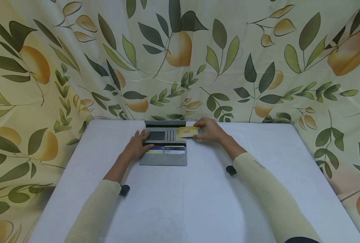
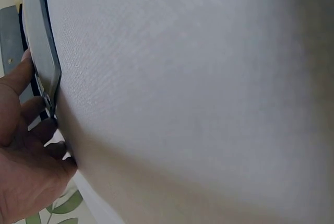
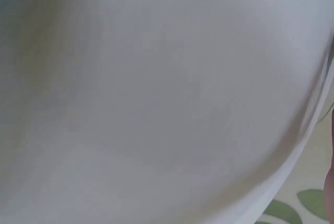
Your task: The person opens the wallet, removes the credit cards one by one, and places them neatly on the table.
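Note:
A grey wallet (image 1: 178,160) lies unfolded at the far edge of the table, with a clear window and card slots inside. My left hand (image 1: 135,145) rests on its left side, fingers spread and thumb over the lower fold. The left wrist view shows that hand (image 2: 23,156) against the edge of the wallet (image 2: 42,36). My right hand (image 1: 211,130) pinches a yellow card (image 1: 188,131) by its right end. The card's left part overlaps the slots on the wallet's right; how far in it sits, I cannot tell. In the right wrist view only a sliver of hand (image 3: 329,187) shows.
Several cards (image 1: 174,150) sit in the wallet's lower pocket, one with a blue part. The table (image 1: 183,202) wears a white cloth. A curtain (image 1: 180,84) printed with fruit and leaves hangs right behind the table's far edge.

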Demonstrator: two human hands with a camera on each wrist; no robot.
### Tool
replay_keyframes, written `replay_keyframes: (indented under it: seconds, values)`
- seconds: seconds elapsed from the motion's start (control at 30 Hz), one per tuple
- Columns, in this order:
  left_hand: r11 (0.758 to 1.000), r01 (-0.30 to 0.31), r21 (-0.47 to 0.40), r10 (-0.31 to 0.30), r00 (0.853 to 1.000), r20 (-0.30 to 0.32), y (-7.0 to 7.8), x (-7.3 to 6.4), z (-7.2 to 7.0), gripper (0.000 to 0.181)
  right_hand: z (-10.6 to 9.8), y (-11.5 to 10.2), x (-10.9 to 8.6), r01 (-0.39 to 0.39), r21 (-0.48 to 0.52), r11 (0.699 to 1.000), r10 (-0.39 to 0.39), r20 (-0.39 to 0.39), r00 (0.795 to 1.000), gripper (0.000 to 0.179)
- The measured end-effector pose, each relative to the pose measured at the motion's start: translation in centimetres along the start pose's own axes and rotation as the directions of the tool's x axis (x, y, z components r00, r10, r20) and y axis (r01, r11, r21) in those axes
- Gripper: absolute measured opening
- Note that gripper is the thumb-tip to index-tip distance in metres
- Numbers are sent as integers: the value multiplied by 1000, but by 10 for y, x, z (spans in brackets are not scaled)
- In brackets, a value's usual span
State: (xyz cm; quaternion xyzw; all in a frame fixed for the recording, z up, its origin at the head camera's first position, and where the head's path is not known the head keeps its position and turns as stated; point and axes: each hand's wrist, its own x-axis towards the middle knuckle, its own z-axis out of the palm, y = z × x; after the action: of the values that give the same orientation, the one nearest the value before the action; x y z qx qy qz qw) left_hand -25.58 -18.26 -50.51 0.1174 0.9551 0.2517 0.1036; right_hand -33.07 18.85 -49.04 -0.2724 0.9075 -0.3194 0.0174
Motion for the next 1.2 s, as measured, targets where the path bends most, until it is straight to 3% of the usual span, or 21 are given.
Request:
replay_keyframes:
  seconds: [0.53, 0.87, 1.2]
  values:
    - [1000, 10, -3, -10, 1000, 14, -3, 1, -2, 75, -8, 18, -8, -82, 8, 997, 83, -29, 996, 54]
    - [1000, -2, -10, 2, 1000, 16, -1, 1, -3, 76, -11, 23, -11, -154, -1, 988, 154, -1, 988, 55]
    - [1000, -14, -9, 14, 1000, 9, -1, 1, -2, 75, -11, 28, -14, -176, 20, 984, 175, 18, 984, 54]
